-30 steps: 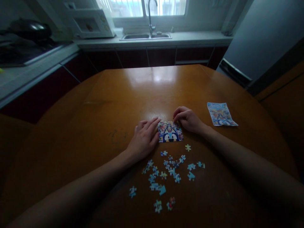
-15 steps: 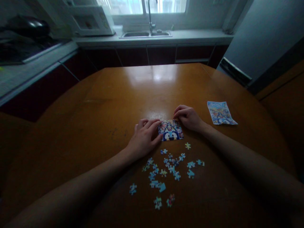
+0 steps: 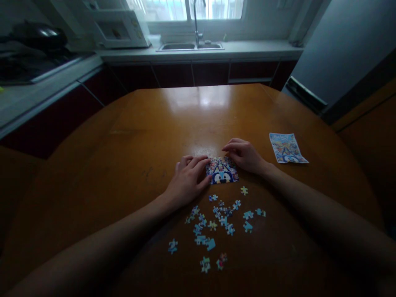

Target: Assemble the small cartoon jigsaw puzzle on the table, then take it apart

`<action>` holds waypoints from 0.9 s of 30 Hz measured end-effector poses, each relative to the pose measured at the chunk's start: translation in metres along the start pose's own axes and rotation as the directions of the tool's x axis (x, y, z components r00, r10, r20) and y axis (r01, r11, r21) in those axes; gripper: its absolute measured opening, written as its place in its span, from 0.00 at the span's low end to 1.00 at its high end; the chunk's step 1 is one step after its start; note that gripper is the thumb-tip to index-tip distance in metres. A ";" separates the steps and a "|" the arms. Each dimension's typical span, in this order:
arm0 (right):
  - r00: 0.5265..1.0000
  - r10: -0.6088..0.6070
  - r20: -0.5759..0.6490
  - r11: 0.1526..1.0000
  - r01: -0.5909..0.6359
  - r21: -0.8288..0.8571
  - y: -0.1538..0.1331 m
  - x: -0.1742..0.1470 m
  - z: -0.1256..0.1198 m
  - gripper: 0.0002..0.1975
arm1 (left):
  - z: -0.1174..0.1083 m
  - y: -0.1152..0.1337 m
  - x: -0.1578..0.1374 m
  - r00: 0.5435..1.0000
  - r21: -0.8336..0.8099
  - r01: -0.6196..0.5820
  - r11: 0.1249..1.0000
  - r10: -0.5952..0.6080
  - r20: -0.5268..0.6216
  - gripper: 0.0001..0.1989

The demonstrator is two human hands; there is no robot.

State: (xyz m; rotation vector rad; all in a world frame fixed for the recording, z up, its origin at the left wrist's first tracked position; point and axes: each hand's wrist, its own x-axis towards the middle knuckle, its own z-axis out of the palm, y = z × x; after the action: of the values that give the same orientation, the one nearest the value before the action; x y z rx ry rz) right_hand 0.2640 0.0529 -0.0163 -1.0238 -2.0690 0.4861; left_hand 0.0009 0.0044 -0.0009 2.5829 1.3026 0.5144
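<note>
A small joined block of jigsaw puzzle [image 3: 222, 171], blue and many-coloured, lies flat on the brown wooden table [image 3: 154, 123]. My left hand [image 3: 187, 179] rests flat against the block's left edge, fingers together and touching it. My right hand [image 3: 244, 154] is at the block's upper right corner, fingertips curled down onto its top edge. Neither hand lifts anything. Several loose puzzle pieces [image 3: 216, 222] are scattered on the table just below the block, between my forearms.
A printed picture sheet [image 3: 287, 147] lies on the table to the right of my right hand. Beyond the table's far edge runs a counter with a sink and tap [image 3: 193, 43] and a white microwave [image 3: 119, 29]. A dark pan [image 3: 40, 37] sits far left.
My left fingers have curled in slightly along the block's left edge, and my right fingertips have slid a little left along its top. The block has barely shifted.
</note>
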 end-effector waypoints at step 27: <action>0.714 0.178 0.678 0.928 0.107 -0.356 -0.134 -0.041 -0.007 0.04 | 0.004 -0.002 -0.001 1.000 -0.020 -0.012 1.000 0.011 -0.027 0.23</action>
State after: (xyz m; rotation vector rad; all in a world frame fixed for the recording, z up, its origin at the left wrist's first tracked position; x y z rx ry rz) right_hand 0.2178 -0.0605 0.0515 -1.2229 -2.9242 0.5776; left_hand 0.0008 0.0048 -0.0055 2.5773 1.2847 0.5631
